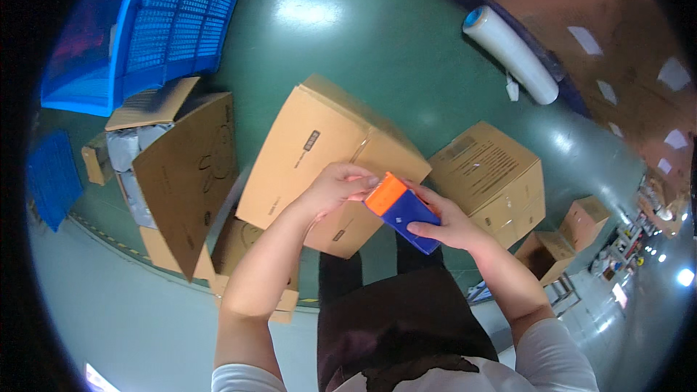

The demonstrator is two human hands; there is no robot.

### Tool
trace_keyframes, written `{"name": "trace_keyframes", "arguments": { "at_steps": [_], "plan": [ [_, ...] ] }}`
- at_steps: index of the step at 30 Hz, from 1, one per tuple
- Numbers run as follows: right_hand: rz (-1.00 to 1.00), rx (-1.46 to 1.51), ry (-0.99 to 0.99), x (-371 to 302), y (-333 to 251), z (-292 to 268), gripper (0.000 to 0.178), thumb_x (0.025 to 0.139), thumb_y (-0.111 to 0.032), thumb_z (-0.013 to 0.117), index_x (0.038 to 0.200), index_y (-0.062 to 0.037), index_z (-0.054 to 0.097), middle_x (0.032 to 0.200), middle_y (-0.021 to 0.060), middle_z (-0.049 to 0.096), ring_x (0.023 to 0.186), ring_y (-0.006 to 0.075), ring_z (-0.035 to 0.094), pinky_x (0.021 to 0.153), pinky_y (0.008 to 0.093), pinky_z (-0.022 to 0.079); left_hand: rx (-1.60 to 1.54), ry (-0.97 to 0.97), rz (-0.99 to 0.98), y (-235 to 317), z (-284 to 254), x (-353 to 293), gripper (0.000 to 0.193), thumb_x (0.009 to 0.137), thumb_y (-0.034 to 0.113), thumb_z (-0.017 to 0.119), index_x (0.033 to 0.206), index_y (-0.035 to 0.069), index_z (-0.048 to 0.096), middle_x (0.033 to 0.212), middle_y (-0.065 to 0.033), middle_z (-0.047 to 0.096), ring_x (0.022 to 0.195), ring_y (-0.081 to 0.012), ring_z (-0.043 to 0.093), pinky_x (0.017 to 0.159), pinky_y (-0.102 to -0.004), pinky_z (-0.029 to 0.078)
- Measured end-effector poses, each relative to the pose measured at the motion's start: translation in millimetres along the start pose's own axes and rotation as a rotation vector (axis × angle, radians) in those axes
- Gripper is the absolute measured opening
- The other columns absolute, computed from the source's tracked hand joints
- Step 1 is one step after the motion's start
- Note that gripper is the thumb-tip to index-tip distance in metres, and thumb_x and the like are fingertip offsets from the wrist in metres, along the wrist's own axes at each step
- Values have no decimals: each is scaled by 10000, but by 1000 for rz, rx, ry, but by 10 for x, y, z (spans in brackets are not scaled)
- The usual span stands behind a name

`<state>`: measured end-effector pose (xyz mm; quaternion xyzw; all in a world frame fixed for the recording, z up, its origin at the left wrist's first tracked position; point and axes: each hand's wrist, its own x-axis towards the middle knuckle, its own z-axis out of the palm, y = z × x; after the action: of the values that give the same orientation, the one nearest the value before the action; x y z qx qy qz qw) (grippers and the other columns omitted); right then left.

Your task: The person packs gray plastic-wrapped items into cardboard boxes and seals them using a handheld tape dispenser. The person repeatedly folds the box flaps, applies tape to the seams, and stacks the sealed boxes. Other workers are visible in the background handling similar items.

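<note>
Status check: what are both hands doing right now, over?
Both hands up over the boxes. Left hand grips orange end of the blue-and-orange tool; right hand holds its blue body. Closed cardboard box directly below. Nothing between hands and tool.

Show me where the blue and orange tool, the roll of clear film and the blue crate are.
blue and orange tool [404, 212], head view, on its blue body between the hands.
roll of clear film [512, 54], head view, middle of the roll.
blue crate [174, 25], head view, on its mesh wall.
</note>
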<state>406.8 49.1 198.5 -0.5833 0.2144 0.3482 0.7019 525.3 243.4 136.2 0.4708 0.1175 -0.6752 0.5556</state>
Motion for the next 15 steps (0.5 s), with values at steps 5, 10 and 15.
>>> {"name": "trace_keyframes", "arguments": {
  "at_steps": [5, 10, 15],
  "plan": [
    [194, -286, -113, 186, -289, 488, 814, 683, -376, 638, 1342, -101, 247, 1121, 205, 530, 1014, 342, 528, 868, 360, 414, 195, 493, 114, 14, -787, -583, 110, 845, 75, 524, 828, 6, 608, 744, -35, 604, 649, -68, 546, 608, -210, 455],
    [229, -235, 37, 453, 205, 878, 767, 702, -333, 633, 1332, -74, 279, 1116, 199, 537, 1020, 298, 538, 869, 335, 413, 508, 790, 232, 168, -2364, -453, 125, 852, 139, 547, 849, 29, 606, 733, -4, 587, 679, -83, 548, 645, -229, 459],
    [287, -454, 80, 747, 196, 1019, 786, 707, -379, 603, 1325, -27, 267, 1013, 208, 572, 933, 300, 571, 808, 338, 443, 683, 891, 16, -724, -2527, 458, 851, 740, 360, 674, 1370, 125, 152, 1351, -161, 301, 1247, -270, 291, 994, -423, 298]
  ]
}}
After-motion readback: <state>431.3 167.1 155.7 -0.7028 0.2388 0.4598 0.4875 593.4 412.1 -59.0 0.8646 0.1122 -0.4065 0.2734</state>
